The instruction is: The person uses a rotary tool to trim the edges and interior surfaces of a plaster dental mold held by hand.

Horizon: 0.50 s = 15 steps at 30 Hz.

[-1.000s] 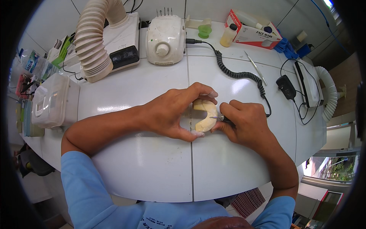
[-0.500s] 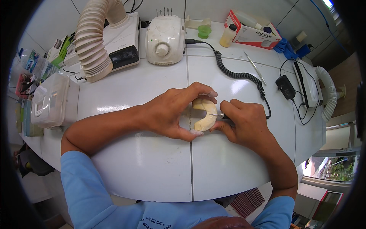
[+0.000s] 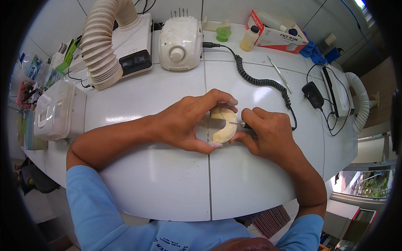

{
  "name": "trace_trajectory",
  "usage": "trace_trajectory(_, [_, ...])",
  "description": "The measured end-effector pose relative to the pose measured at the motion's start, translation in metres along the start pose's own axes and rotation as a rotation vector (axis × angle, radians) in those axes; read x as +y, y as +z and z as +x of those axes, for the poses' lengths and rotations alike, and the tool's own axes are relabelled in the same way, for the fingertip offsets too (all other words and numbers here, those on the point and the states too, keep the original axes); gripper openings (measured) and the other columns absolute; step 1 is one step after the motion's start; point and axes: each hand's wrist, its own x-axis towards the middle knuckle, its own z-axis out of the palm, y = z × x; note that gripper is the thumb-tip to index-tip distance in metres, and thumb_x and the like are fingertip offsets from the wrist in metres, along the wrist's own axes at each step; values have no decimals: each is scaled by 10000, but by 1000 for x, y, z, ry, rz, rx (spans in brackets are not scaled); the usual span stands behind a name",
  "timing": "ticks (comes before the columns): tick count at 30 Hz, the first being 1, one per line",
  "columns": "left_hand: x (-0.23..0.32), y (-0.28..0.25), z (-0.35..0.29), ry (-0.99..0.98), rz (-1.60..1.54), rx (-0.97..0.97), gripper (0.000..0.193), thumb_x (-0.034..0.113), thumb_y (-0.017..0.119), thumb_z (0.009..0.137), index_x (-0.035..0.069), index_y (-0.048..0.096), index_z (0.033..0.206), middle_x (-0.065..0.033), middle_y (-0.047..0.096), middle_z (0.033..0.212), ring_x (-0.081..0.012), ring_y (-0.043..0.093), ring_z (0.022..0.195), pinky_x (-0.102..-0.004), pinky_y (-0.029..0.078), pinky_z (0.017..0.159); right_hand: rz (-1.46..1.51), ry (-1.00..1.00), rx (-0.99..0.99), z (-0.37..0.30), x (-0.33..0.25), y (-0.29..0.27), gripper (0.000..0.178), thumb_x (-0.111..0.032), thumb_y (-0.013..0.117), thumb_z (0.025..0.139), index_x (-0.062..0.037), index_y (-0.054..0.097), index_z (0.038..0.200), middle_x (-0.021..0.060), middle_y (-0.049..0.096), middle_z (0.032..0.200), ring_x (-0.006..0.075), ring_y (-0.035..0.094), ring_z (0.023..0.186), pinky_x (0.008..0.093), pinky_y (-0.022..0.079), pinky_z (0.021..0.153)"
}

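Note:
My left hand (image 3: 186,121) grips a cream, horseshoe-shaped plaster cast (image 3: 224,125) between thumb and fingers, just above the white tabletop (image 3: 167,175). My right hand (image 3: 266,131) holds a slim rotary handpiece (image 3: 244,125) like a pen, its thin metal bit touching the cast's right side. A black coiled cord (image 3: 261,81) runs from the handpiece back to a white motor control box (image 3: 180,37) at the far edge.
A ribbed suction hose (image 3: 100,46) and its white unit stand at the back left. A translucent lidded box (image 3: 56,111) sits at the left edge. Back right hold a mask carton (image 3: 276,35), a small bottle (image 3: 250,37), a metal probe (image 3: 279,74), a black adapter (image 3: 313,94).

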Motion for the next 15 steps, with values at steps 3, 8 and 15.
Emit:
trace_trajectory(3, [-1, 1, -1, -1, -9, 5, 929, 197, 983, 804, 31, 455, 1550, -215, 680, 1482, -371, 718, 1370, -486, 549, 1251, -5, 9, -4, 0, 0, 0, 466, -529, 898, 903, -115, 743, 1048, 41, 669, 759, 264, 676, 589, 422, 491, 528])
trace_trajectory(8, [0, 1, 0, -7, -2, 7, 927, 200, 979, 807, 26, 453, 1550, -219, 685, 1462, -369, 721, 1364, -478, 551, 1247, -15, 7, -23, 0, -1, -1, 469, -538, 898, 904, -116, 737, 1032, 40, 668, 757, 261, 677, 587, 420, 489, 525])
trace_trajectory(15, [2, -1, 0, -11, 0, -8, 923, 195, 973, 813, 17, 449, 1552, -222, 685, 1452, -364, 721, 1364, -473, 554, 1242, -25, 23, -31, -1, -1, -1, 480, -552, 896, 905, -116, 738, 1028, 37, 672, 752, 252, 675, 578, 412, 486, 523])
